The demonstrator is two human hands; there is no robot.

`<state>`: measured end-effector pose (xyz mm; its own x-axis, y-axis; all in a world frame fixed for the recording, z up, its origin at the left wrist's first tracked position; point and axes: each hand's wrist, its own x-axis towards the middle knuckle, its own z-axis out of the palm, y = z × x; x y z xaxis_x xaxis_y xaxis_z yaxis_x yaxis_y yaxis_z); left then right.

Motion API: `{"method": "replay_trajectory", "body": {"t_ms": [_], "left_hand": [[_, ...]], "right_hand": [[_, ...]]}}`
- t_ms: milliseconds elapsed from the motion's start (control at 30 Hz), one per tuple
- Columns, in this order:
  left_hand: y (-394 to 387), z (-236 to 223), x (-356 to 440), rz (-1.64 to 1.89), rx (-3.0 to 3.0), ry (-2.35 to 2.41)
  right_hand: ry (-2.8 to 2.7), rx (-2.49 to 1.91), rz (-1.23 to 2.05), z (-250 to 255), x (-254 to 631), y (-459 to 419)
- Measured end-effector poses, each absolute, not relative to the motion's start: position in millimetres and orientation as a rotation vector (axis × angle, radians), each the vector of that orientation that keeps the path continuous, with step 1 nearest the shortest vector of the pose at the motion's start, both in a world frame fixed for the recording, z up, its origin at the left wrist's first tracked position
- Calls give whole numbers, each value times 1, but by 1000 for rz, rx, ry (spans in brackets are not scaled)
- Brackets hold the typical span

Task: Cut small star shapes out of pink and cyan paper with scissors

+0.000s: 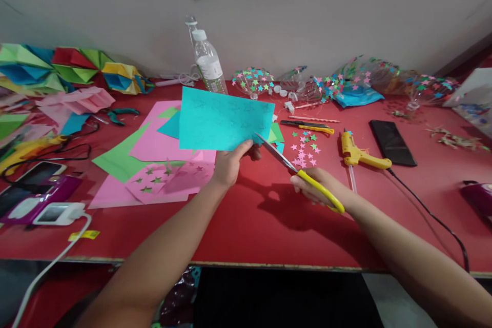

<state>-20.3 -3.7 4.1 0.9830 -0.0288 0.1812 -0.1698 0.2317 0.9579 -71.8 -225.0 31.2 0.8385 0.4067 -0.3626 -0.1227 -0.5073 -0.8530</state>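
My left hand (229,165) pinches the lower edge of a turquoise paper sheet (223,119) and holds it up over the red table (269,225). My right hand (315,187) grips yellow-handled scissors (295,169). Their blades point up-left and reach the sheet's lower right edge. Under the sheet lie pink, green and blue papers (154,164), some with star-shaped holes cut out.
Small paper stars (305,151) lie right of the scissors, near a yellow utility knife (307,126), a yellow glue gun (357,154) with its cord, and a black phone (392,142). A water bottle (209,64), star-covered plastic pieces (346,82), folded paper shapes (69,69) line the back.
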Motion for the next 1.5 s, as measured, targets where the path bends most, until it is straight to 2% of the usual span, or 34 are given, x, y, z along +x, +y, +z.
{"method": "replay_trajectory", "body": {"t_ms": [567,1500], "left_hand": [[-30,0,-48,88,1448,-157],[-28,0,-43,58,1345,-131]], "right_hand": [[-157,-1710,602,19,-94,-198],[-19,-1782,555,19,-92,-197]]}}
